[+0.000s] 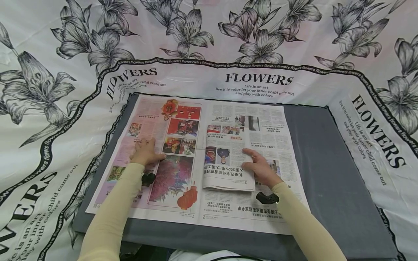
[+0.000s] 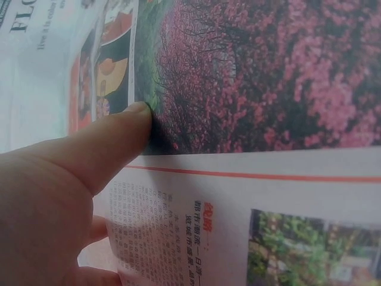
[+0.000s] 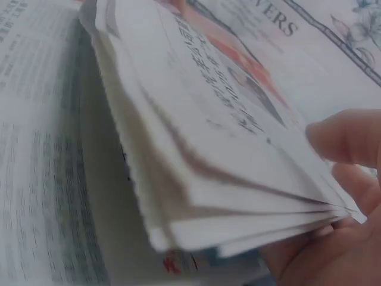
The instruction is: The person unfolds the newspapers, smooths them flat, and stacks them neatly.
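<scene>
My hands are apart: left spread on the open newspaper, right pinching the folded one.
The folded newspaper [image 1: 228, 177] lies on the right half of the open newspaper [image 1: 241, 217], on the grey table [image 1: 336, 174]. My right hand [image 1: 261, 168] has its side edge between thumb and fingers; its layers gape there, so a loose grip could let some slip and fan out, and a hard tug could tear or crease them. My left hand [image 1: 145, 152] rests on the open newspaper's left half; too light a press might let that page skid. The folded newspaper's Chinese headline includes "2025"; the patterned cloth [image 1: 189, 76] reads "FLOWERS" and "Life is an art".
</scene>
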`<state>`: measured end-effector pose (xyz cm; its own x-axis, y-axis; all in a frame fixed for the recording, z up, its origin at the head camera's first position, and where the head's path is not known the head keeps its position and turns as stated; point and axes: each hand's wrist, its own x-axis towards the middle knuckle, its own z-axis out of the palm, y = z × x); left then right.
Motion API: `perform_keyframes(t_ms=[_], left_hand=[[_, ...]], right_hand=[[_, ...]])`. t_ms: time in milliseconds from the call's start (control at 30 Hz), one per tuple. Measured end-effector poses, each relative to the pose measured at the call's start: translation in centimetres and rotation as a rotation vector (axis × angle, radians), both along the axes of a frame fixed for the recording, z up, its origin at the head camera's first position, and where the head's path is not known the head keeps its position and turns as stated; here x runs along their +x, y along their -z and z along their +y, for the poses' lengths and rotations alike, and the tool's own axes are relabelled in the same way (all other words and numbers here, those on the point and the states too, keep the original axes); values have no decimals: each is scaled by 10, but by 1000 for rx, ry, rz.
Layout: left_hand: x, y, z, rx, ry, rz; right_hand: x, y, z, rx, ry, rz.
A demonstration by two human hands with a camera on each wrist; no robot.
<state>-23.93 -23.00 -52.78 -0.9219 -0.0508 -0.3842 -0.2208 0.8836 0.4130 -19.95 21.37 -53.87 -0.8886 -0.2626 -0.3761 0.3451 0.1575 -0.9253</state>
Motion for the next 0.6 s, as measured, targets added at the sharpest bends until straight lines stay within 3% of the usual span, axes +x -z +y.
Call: perform_keyframes(t_ms=[200, 467, 600], left_hand=[[-2, 1, 4, -2, 1, 10], [-3, 2, 3, -9, -1, 10], [3, -1, 22, -66, 73, 144]], right_hand=[[5, -1, 23, 104, 84, 2], [15, -1, 41, 70, 204, -10], [18, -2, 44, 51, 239, -21]])
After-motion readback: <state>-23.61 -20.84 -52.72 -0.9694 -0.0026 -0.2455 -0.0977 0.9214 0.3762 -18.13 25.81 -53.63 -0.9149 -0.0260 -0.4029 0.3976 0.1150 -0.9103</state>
